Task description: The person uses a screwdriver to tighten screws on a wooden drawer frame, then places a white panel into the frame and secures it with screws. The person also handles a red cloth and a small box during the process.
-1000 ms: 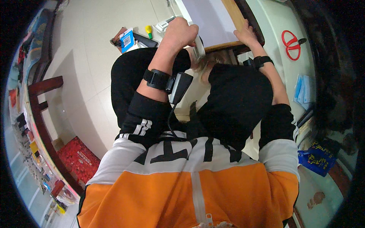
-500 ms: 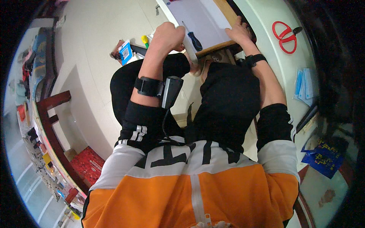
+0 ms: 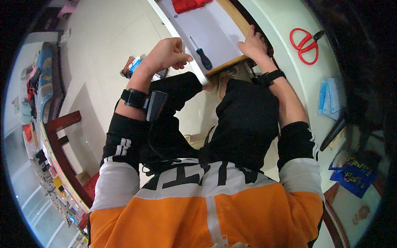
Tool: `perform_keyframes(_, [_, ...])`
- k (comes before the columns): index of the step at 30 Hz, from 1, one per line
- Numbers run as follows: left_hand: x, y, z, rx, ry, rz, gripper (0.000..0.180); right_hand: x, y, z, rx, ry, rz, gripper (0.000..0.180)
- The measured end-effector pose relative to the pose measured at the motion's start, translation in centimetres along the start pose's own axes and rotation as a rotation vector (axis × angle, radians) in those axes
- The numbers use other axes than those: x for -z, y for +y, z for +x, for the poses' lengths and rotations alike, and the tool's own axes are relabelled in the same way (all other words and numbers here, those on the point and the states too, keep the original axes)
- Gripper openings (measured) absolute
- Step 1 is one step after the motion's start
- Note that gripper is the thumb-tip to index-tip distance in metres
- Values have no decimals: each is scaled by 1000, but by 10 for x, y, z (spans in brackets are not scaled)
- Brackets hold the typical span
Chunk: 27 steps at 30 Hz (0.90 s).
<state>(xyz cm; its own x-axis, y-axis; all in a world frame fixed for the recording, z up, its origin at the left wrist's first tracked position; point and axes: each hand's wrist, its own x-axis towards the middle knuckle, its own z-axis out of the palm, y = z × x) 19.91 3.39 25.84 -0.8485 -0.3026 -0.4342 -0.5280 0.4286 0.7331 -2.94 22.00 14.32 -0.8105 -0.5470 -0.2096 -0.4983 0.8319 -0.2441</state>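
Note:
A pulled-out drawer [image 3: 225,68] with a white front, wooden rim and pale lining stands beyond my knees. My left hand [image 3: 169,53] is just outside its front, fingers loosely bent and thumb reaching toward the white edge; nothing shows in it. Whether the thumb touches the edge is hard to tell. My right hand [image 3: 254,43] grips the drawer's wooden side, thumb over the inside and fingers along the rim. Inside the drawer lie a screwdriver [image 3: 204,59] with a dark blue handle and a red packet [image 3: 190,5], cut off by the picture's edge.
On the pale desktop to the right are red-handled scissors [image 3: 305,46], blue face masks [image 3: 329,99] and a blue packet [image 3: 353,177]. Small items, including a blue-and-white card [image 3: 134,65], lie on the tiled floor beyond my left knee. A wooden frame [image 3: 62,153] stands at left.
My left hand has moved left, off the drawer front, its fingers loosening. The drawer and screwdriver appear lower and farther left, with more of the red packet showing. My right hand stays on the drawer.

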Motion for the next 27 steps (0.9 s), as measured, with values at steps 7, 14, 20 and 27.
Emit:
perform_keyframes(7, [1,-20,-5,-178,57,118,46,6,-1,-7,31,-43,59,96])
perform_keyframes(14, [13,-13,7,-588,309,902,67,6,-6,-5,-15,-57,-11,95])
perform_keyframes(20, [23,-17,34,-687,52,860,74,6,-5,-5,0,-54,-19,97])
perform_keyframes(27, [28,-30,47,-739,2,828,74,6,-1,-5,7,-53,32,92])
